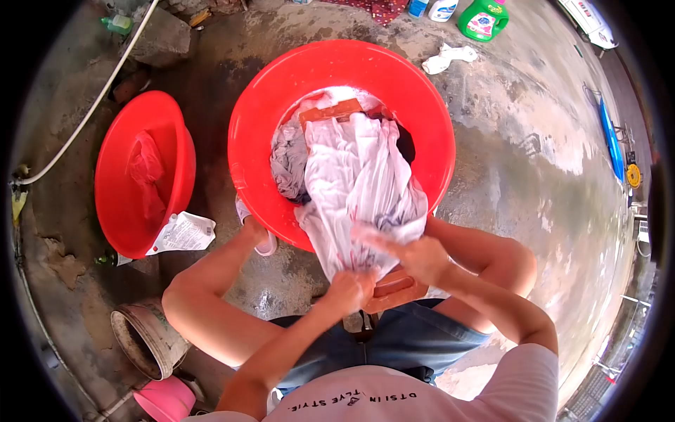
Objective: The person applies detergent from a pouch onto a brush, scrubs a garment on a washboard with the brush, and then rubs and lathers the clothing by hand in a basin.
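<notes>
A wet white garment [358,165] is draped lengthwise over a brown washboard [397,290]. The board leans from inside the large red basin [415,91] over its near rim toward my lap. My left hand [351,290] is closed on the garment's near end, beside the board's lower end. Over the lower part of the cloth is my right hand [415,257], its fingers smeared by motion, so its grip is unclear. A grey cloth [288,162] lies in the basin left of the board, with whitish suds behind it.
A smaller red basin [105,165] holding a red plastic bag [145,169] stands left, near a white packet [184,233]. A dirty bucket [144,337] and pink tub [167,399] sit lower left. Behind are a green detergent bottle [483,20] and white cloth [448,58].
</notes>
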Tool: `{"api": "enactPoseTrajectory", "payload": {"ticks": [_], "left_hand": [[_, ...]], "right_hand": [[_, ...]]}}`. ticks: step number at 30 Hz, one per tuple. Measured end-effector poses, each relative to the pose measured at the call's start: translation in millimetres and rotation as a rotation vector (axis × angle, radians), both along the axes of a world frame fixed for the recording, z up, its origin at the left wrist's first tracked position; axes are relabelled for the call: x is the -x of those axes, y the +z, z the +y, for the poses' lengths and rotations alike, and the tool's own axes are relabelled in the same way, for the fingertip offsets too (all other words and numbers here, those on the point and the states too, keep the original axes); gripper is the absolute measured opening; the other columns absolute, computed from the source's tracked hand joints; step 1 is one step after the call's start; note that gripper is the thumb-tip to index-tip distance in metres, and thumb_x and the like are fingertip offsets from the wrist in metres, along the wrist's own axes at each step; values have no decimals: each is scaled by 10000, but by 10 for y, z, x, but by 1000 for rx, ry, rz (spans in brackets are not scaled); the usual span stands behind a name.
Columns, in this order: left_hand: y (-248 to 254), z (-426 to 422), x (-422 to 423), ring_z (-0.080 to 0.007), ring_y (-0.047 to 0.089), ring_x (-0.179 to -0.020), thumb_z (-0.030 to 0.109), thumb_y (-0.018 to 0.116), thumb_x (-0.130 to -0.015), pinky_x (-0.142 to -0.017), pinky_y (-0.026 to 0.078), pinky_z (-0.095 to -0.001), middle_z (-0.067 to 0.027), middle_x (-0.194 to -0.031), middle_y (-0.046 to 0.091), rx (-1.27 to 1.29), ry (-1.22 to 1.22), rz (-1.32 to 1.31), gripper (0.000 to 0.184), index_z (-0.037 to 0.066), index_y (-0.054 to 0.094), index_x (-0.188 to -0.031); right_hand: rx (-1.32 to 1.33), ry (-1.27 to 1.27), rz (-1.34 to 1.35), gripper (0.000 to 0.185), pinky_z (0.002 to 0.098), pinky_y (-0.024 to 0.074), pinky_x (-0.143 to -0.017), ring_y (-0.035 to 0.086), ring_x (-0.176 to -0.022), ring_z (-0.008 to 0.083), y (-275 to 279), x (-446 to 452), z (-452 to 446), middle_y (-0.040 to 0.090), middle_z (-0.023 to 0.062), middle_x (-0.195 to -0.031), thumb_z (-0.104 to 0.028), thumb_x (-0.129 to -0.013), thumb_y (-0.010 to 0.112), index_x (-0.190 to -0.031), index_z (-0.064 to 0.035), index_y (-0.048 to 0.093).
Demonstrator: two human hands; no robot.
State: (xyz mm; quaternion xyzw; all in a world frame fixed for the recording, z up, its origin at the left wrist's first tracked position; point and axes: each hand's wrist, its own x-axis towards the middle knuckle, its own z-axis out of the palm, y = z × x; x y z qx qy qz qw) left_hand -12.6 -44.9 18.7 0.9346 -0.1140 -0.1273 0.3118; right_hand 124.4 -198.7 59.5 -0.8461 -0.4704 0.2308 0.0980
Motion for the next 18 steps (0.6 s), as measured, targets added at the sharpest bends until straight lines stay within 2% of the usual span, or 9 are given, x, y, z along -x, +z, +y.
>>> {"api": "enactPoseTrajectory", "payload": {"ticks": [2,5,6,8,11,13,16,17,18], "left_hand": [[-9,20,56,-293,581,-554,138,530,-746,-459,434,-406,-125,-620,575,47,5,80,212,13,499,-915],[44,158,64,-309,577,-564,168,553,-738,-471,432,-416,-127,-632,578,195,53,101,320,7,475,-1004],[71,178,27,-313,577,-571,176,557,-737,-476,432,-420,-127,-639,579,183,53,124,347,10,467,-1028],[32,174,56,-310,580,-578,191,569,-731,-483,430,-427,-122,-648,583,187,81,109,371,22,467,-1045],[-40,145,108,-311,578,-556,225,581,-723,-488,441,-434,-123,-616,583,159,146,71,403,35,496,-1069],[-62,130,56,-299,584,-564,218,587,-712,-485,443,-419,-118,-634,588,162,165,23,374,35,501,-1027],[-52,115,72,-293,585,-565,193,600,-689,-488,446,-400,-110,-639,589,194,156,13,344,31,503,-976],[-40,113,67,-292,587,-571,192,600,-688,-490,446,-399,-112,-643,590,189,135,73,341,34,506,-976],[-21,127,33,-292,588,-576,190,600,-688,-492,447,-399,-115,-647,591,179,118,125,338,38,508,-976]], "right_hand": [[-170,176,-227,730,470,488,-706,579,-496,238,-544,-29,-34,585,136,-1060,-44,-758,460,-1358,-368,201],[233,185,-239,871,369,523,-499,550,-443,179,-853,-863,408,628,92,-966,-11,-751,480,-1384,-319,-33],[437,198,-447,883,309,494,-407,567,-455,182,-845,-1178,688,640,115,-797,0,-763,479,-1377,-317,-70],[280,-37,-482,809,357,508,-449,612,-545,247,-1365,-1729,899,611,133,-681,-6,-768,470,-1385,-307,41],[184,-196,-431,773,369,517,-488,615,-563,254,-1706,-1566,938,612,127,-681,-11,-772,450,-1380,-317,83],[344,-48,-243,736,388,515,-496,611,-562,257,-966,-1018,722,619,127,-698,-10,-770,431,-1379,-297,134],[320,-17,-19,646,382,464,-396,555,-441,274,-201,-70,26,582,141,-631,-46,-769,453,-1358,-221,254],[156,-30,-122,656,412,457,-392,564,-451,293,-81,205,-176,582,136,-630,-57,-763,473,-1351,-259,260],[472,-127,166,692,426,476,-435,591,-518,306,195,271,-125,595,164,-715,-32,-754,474,-1341,-327,255]]}}
